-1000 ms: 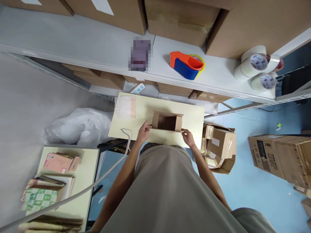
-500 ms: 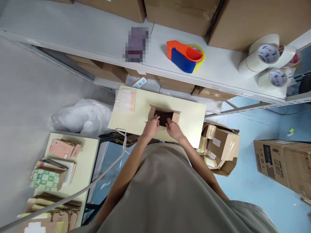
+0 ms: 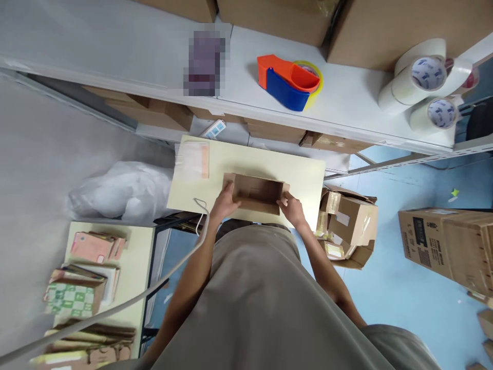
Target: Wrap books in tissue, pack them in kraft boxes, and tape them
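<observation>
A small brown cardboard box (image 3: pixel 256 192) lies on the cream table (image 3: pixel 304 174) with its flaps folded shut. My left hand (image 3: pixel 224 202) grips the box's left end, fingers curled onto it. At the right end, my right hand (image 3: pixel 291 207) holds the box the same way. A clear plastic bag with an orange label (image 3: pixel 193 160) lies on the table's far left corner.
An orange and blue tape dispenser (image 3: pixel 288 81) and rolls of white tape (image 3: pixel 427 82) sit on the white shelf (image 3: pixel 354 110) beyond the table. Open cartons (image 3: pixel 348 226) stand on the blue floor at right. A white bag (image 3: pixel 123 190) and a side table with booklets (image 3: pixel 92 267) are at left.
The box's top was open a second ago with my hands at its near corners. My hands then pressed over the opening; the flaps are now folded down and my hands hold both ends.
</observation>
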The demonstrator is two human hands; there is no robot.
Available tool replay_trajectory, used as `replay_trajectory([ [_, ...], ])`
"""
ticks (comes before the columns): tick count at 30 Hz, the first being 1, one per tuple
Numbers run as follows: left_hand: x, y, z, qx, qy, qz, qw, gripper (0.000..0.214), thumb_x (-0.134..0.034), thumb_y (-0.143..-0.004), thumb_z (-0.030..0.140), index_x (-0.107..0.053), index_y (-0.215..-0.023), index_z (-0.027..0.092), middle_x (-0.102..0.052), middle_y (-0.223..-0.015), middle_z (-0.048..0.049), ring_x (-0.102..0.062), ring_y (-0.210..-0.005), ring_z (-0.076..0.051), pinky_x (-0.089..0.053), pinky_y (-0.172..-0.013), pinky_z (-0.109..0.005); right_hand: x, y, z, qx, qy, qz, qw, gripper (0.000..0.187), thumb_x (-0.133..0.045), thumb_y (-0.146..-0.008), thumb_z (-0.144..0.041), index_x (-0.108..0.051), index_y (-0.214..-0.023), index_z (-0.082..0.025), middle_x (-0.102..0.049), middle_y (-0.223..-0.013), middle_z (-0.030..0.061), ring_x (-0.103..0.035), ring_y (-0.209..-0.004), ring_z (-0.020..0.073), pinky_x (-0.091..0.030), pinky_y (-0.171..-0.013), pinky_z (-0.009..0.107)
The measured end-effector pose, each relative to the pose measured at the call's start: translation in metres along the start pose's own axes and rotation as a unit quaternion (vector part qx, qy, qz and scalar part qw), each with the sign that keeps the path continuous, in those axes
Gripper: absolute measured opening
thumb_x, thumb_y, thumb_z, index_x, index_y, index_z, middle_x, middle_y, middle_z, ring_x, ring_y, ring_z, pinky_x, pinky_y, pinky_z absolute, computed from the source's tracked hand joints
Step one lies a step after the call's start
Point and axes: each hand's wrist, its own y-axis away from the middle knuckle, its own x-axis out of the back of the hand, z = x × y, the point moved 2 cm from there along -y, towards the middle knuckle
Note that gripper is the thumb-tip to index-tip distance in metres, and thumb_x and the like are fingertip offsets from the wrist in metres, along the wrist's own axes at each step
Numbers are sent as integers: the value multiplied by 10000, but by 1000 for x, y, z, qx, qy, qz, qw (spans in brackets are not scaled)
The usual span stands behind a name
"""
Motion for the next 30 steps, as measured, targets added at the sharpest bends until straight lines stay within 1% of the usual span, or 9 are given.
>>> replay_trajectory([
  [3,-2,-2,-9,-34,0,-29,999,1073,-829,-777,151,-359,-1742,177,-410,-1788,-164,-404,-1656,-368,-382,-1358,-462,-9,-4,-7,-24,-13,14,1000,278,-650,-1010,-202,-693,-1282,-236,-829,-1207,115,-821,-1049,331,-601,-868,382],
  [8,5,-18,-21,-79,13,-24,997,1135,-824,-804,158,-259,-1785,229,-407,-1793,-145,-430,-1641,-366,-400,-1348,-470,-12,-15,-26,-60,-9,35,998,415,-584,-996,-102,-684,-1379,-227,-845,-1231,108,-827,-1086,302,-585,-910,339],
  [13,21,-47,-27,-113,23,-12,993,1117,-844,-786,125,-304,-1761,187,-417,-1775,-202,-441,-1624,-407,-400,-1338,-506,-13,-30,-52,-75,16,77,994,421,-571,-989,-113,-730,-1359,-233,-846,-1249,121,-806,-1175,320,-593,-946,353],
  [16,28,-55,-28,-139,33,-11,990,1085,-895,-781,188,-360,-1724,180,-448,-1747,-224,-449,-1607,-433,-410,-1317,-551,-14,-31,-65,-93,18,104,990,452,-568,-976,-118,-736,-1385,-209,-826,-1304,147,-808,-1177,319,-615,-975,377],
  [20,43,-53,-40,-135,80,18,987,832,-863,-883,344,-507,-1610,153,-612,-1578,-229,-586,-1478,-403,-488,-1241,-524,-19,-23,-95,-73,31,173,982,458,-599,-1000,-232,-706,-1438,-151,-709,-1513,203,-767,-1259,330,-621,-1086,472],
  [22,57,-53,-56,-106,112,51,987,681,-798,-940,359,-566,-1548,158,-672,-1475,-206,-687,-1326,-358,-559,-1150,-477,-25,-19,-123,-23,32,205,978,462,-584,-1030,-283,-695,-1452,-131,-693,-1526,216,-716,-1347,334,-592,-1153,506],
  [25,82,-61,-96,-48,146,105,982,513,-728,-972,333,-630,-1458,200,-695,-1407,-164,-750,-1125,-296,-610,-1028,-429,-43,-19,-178,53,13,223,973,440,-548,-1071,-328,-702,-1440,-143,-711,-1485,214,-687,-1381,328,-579,-1177,501],
  [27,99,-72,-127,0,151,138,979,466,-700,-972,315,-647,-1420,201,-695,-1389,-162,-749,-1106,-294,-604,-1031,-432,-61,-27,-217,96,-4,210,973,419,-532,-1088,-346,-712,-1424,-173,-726,-1457,197,-696,-1362,323,-582,-1169,486],
  [30,120,-96,-173,80,127,159,976,480,-653,-971,297,-637,-1424,138,-685,-1376,-210,-715,-1220,-343,-553,-1130,-480,-100,-57,-268,129,-24,149,980,426,-513,-1106,-364,-683,-1461,-203,-725,-1471,168,-718,-1339,315,-586,-1158,468],
])
